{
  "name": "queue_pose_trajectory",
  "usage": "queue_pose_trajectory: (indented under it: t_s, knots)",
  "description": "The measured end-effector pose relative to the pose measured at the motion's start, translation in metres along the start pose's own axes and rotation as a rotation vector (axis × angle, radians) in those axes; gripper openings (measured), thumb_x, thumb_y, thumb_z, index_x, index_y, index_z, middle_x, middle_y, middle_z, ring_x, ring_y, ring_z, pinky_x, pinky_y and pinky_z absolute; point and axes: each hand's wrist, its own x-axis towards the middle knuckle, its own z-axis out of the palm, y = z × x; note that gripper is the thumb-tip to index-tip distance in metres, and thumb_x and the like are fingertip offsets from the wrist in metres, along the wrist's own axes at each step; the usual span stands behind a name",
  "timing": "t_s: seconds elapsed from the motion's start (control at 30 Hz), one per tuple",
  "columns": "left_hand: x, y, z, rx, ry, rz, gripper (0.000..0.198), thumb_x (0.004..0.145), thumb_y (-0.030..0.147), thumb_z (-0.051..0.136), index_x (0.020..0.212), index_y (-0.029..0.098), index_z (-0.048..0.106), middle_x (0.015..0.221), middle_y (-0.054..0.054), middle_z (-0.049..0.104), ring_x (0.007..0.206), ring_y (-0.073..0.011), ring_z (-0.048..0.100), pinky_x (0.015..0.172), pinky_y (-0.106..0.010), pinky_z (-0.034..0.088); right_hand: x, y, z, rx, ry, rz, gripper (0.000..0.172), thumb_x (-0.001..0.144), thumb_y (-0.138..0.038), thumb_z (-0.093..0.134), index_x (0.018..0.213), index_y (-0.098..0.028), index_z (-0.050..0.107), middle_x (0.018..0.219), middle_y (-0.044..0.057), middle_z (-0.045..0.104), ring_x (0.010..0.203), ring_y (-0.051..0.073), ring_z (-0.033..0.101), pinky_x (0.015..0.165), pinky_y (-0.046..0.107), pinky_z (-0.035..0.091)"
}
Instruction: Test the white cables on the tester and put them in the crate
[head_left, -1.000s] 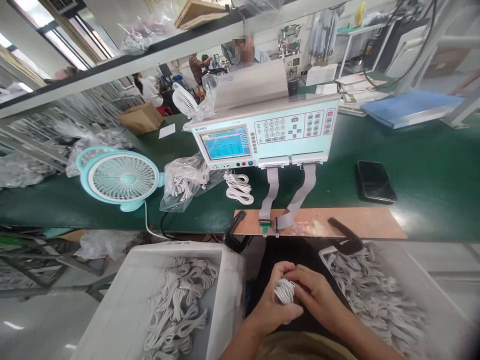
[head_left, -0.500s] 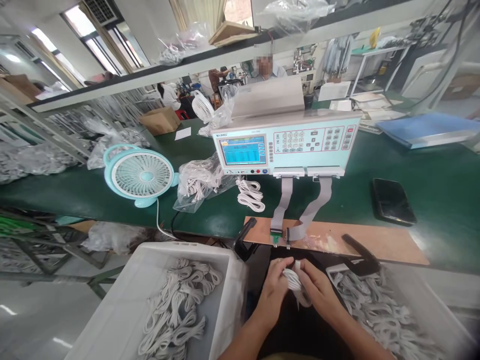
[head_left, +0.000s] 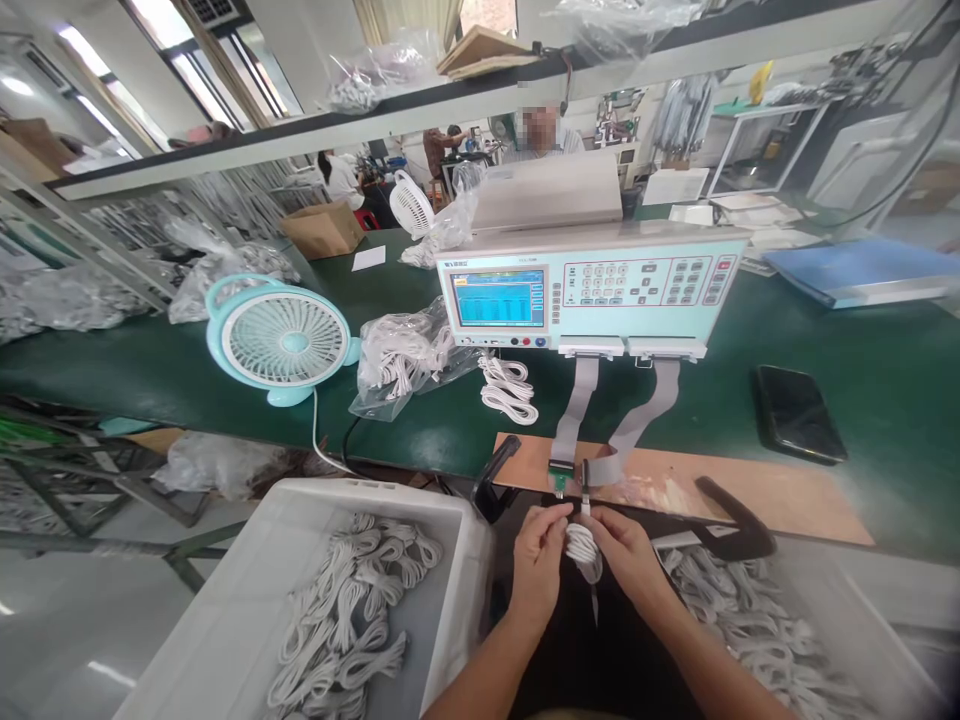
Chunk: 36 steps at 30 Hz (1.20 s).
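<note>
A coiled white cable (head_left: 582, 543) hangs between my two hands, in front of the bench edge. My right hand (head_left: 616, 538) pinches one plug of it, whose pale connector (head_left: 586, 506) sits right at the small socket on the right flat ribbon cable (head_left: 604, 468). Fingers closed, my left hand (head_left: 541, 545) grips the cable's other end just below the green adapter board (head_left: 559, 482); that plug is mostly hidden by the fingertips. Both ribbon cables run up to the tester (head_left: 585, 295), which has a lit blue screen (head_left: 500, 299).
Bins of bundled cables stand on the left (head_left: 442, 570) and right (head_left: 817, 590). Black clamps (head_left: 496, 478) hold a brown board (head_left: 675, 490) at the bench edge. A phone (head_left: 799, 412), a turquoise fan (head_left: 281, 338) and bagged cables (head_left: 401, 360) lie on the bench. A person sits behind the tester.
Both hands have moved up toward the adapter boards with the coiled cable. The right hand's plug has come up to the right socket. The view has shifted slightly.
</note>
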Motion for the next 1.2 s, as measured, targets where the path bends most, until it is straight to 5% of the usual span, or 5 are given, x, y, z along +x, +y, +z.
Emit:
queue_pose_trajectory:
  t_s: [0.13, 0.47, 0.67, 0.97, 1.2]
  knots:
    - [0.0, 0.0, -0.001, 0.065, -0.008, 0.035, 0.026, 0.088, 0.033, 0.051, 0.101, 0.018, 0.069, 0.089, -0.005, 0.063, 0.078, -0.0155, 0.058, 0.069, -0.025, 0.047, 0.001, -0.002, -0.001, 0.032, -0.001, 0.044, 0.041, 0.072, -0.056, 0.067, 0.065, -0.016, 0.064, 0.061, 0.002, 0.059, 0.059, 0.017, 0.051, 0.057, 0.026, 0.041]
    - [0.019, 0.008, -0.016, -0.172, -0.166, -0.32, 0.027, 0.073, 0.038, 0.067, 0.08, 0.012, 0.064, 0.06, 0.0, 0.061, 0.047, -0.0102, 0.053, 0.051, -0.023, 0.044, 0.001, -0.006, -0.001, 0.038, -0.009, 0.11, 0.045, 0.07, -0.06, 0.069, 0.063, -0.016, 0.063, 0.057, 0.001, 0.056, 0.055, 0.014, 0.046, 0.053, 0.025, 0.036]
    - [0.026, 0.018, -0.028, -0.05, -0.198, -0.173, 0.014, 0.074, 0.028, 0.064, 0.077, 0.014, 0.065, 0.059, 0.003, 0.055, 0.051, -0.0082, 0.049, 0.051, -0.02, 0.041, 0.001, -0.01, 0.006, 0.265, 0.051, 0.257, 0.043, 0.061, -0.056, 0.078, 0.059, -0.016, 0.062, 0.051, -0.001, 0.052, 0.047, 0.01, 0.04, 0.047, 0.023, 0.032]
    - [0.022, 0.03, -0.04, -0.491, -0.455, -0.477, 0.034, 0.055, 0.016, 0.076, 0.088, 0.011, 0.068, 0.062, -0.001, 0.061, 0.055, -0.0123, 0.057, 0.052, -0.025, 0.049, 0.007, -0.004, -0.001, 0.312, 0.01, 0.264, 0.042, 0.057, -0.053, 0.082, 0.06, -0.014, 0.065, 0.055, 0.0, 0.054, 0.051, 0.011, 0.041, 0.051, 0.023, 0.032]
    - [0.027, 0.007, -0.02, -0.105, -0.26, -0.348, 0.029, 0.073, 0.041, 0.065, 0.069, 0.013, 0.061, 0.057, 0.001, 0.055, 0.043, -0.0096, 0.05, 0.041, -0.021, 0.041, 0.007, -0.005, -0.003, 0.326, -0.088, 0.267, 0.042, 0.066, -0.054, 0.077, 0.059, -0.015, 0.063, 0.053, 0.001, 0.056, 0.05, 0.011, 0.041, 0.05, 0.024, 0.031]
